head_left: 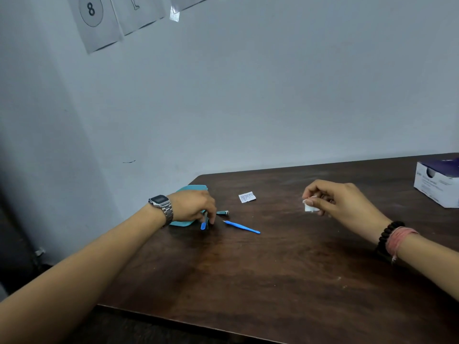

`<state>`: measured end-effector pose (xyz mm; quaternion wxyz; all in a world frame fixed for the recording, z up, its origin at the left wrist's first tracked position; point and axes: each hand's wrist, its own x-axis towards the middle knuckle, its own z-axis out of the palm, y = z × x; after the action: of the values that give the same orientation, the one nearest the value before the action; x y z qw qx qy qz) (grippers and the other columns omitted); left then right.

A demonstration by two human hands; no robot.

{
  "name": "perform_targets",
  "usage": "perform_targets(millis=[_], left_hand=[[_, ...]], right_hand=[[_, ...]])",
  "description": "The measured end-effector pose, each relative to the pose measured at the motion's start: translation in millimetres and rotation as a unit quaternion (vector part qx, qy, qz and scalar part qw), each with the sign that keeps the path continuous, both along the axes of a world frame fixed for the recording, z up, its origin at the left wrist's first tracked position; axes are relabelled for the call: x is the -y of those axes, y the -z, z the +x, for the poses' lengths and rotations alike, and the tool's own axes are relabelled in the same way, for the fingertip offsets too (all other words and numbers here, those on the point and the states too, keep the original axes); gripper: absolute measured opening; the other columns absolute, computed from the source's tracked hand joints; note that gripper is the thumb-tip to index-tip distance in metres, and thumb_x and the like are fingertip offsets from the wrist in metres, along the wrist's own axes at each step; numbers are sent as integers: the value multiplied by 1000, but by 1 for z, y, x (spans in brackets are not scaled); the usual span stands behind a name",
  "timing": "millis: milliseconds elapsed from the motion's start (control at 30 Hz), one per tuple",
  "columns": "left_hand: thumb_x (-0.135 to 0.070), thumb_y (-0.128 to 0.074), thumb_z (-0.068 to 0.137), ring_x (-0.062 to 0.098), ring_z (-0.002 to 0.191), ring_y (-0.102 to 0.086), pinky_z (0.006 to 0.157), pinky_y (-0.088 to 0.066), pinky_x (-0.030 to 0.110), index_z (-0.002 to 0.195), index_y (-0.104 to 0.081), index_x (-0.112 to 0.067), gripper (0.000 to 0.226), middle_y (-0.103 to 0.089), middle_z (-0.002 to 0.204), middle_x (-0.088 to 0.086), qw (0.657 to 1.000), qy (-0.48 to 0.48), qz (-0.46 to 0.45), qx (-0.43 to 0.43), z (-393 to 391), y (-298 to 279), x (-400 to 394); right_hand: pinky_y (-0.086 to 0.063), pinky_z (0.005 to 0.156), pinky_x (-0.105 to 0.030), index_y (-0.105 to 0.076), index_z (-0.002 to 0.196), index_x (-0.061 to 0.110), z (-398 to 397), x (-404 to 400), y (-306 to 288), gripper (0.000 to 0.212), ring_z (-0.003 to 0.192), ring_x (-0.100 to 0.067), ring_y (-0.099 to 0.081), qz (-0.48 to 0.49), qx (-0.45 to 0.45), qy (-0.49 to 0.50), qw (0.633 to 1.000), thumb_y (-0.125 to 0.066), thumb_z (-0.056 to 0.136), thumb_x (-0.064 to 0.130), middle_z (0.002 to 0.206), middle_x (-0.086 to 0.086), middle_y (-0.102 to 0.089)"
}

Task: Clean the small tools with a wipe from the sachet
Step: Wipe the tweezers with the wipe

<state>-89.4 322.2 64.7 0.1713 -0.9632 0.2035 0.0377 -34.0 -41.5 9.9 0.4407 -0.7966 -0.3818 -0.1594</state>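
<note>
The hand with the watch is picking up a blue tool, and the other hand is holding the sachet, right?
Not quite. In the head view the right hand pinches a small white wipe; the sachet lies on the table. The left hand, with the watch, does grip a blue tool.

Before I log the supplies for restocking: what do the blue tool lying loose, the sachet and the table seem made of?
Blue tool: probably plastic handle, evenly coloured, with a thin grey, maybe metal, tip.
Sachet: paper or foil-paper, white, printed, slightly creased.
Table: dark wood or wood-look laminate; streaky grain, dull sheen.
</note>
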Motion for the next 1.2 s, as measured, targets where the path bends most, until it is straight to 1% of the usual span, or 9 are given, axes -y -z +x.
perform_targets(millis=[167,300,433,500,600,733,900,1033,1200], left_hand=[[-15,-61,89,12,104,-49,83,-42,26,99,-69,-25,17,-64,105,-10,998,44,26,32,1,7,-2],[-20,-54,94,15,98,-51,80,-43,28,98,-67,-24,14,-64,101,-7,994,82,3,70,1,10,0],[-14,-57,94,18,93,-57,81,-45,26,97,-68,-17,12,-66,96,-3,980,85,-97,154,1,11,6],[-11,-64,89,12,89,-60,78,-42,19,95,-70,-18,11,-68,93,-6,959,75,-172,213,1,7,14],[-4,-69,83,0,80,-62,77,-51,22,93,-74,-17,17,-71,89,-9,917,76,-297,254,3,0,41],[-4,-68,82,5,80,-67,77,-53,19,94,-76,-19,21,-73,87,-6,870,71,-428,236,13,-3,94],[-10,-66,84,0,79,-67,67,-46,9,102,-75,-27,27,-73,89,-8,840,56,-512,167,33,4,153],[-12,-66,82,7,82,-70,80,-54,23,106,-70,-32,32,-74,89,-6,825,58,-549,125,42,20,182],[-6,-65,82,8,78,-72,79,-52,17,118,-58,-32,44,-71,86,0,804,50,-582,105,44,40,186]], right_hand=[[-49,53,-15,-68,85,29,0,0,0,16,64,-4,-63,18,-7,-5,1000,-69,89,13,75,7,-67],[-50,58,-13,-68,86,29,-1,0,1,19,74,-3,-64,18,-8,-2,1000,-69,88,10,81,8,-69],[-49,67,-11,-69,87,28,-1,0,0,18,80,0,-64,16,3,21,1000,-71,85,10,82,9,-70],[-51,65,-13,-70,85,28,0,0,-1,18,77,-2,-65,32,-12,19,999,-72,85,10,79,9,-71],[-53,60,-17,-74,83,29,2,0,-2,17,68,-5,-66,64,-55,0,996,-72,86,12,78,11,-73],[-53,61,-17,-76,85,24,7,-1,-3,14,62,-10,-66,134,-107,-7,985,-71,86,11,82,6,-75],[-56,65,-20,-73,81,13,9,3,-8,8,73,-12,-70,243,-150,-4,958,-73,84,5,85,-5,-75],[-56,64,-22,-72,82,12,10,6,-10,6,78,-9,-69,262,-138,5,955,-73,84,6,85,-2,-75],[-54,64,-20,-73,83,15,10,5,-8,11,78,-8,-69,253,-116,7,960,-72,84,5,84,0,-74]])
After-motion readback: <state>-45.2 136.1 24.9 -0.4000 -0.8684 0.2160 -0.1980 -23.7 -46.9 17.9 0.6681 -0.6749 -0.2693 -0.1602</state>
